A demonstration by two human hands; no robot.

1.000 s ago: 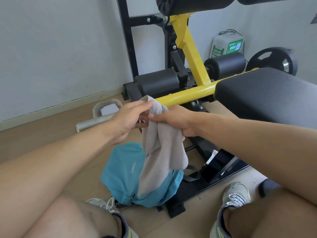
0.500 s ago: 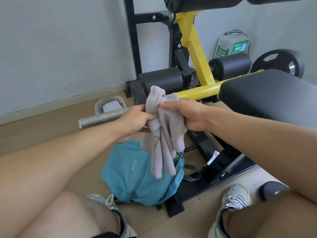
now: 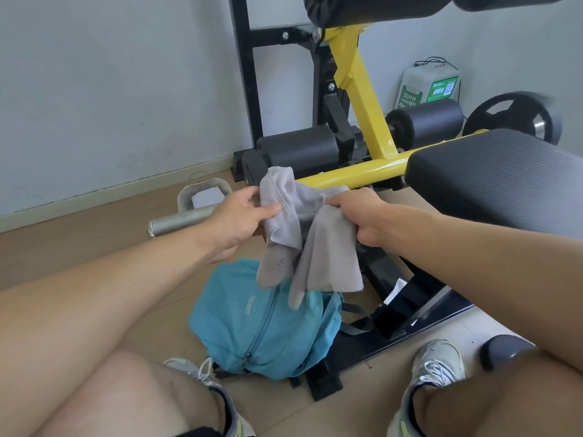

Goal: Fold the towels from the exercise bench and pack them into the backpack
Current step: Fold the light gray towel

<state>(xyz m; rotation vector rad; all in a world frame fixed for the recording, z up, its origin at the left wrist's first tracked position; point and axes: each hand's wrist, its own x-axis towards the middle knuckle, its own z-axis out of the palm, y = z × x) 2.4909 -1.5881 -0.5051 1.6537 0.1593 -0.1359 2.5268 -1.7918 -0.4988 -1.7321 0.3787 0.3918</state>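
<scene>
- A grey towel (image 3: 303,234) is held in the air between the two hands, bunched and unevenly draped, so the folding step is judged to be in hand and not yet finished.
- The left hand (image 3: 239,220) is clamped on the towel's upper left part, thumb pressed across the cloth.
- The right hand (image 3: 359,216) is closed in a fist round a gathered part just beside the left hand.
- Loose ends hang below both hands, their tips over the blue backpack (image 3: 268,326), which lies on the floor beneath the hands.
- The backpack's zip appears closed along the front; whether another opening is available cannot be told.
- Next, the corners are judged to need matching and the cloth flattening before packing.
</scene>
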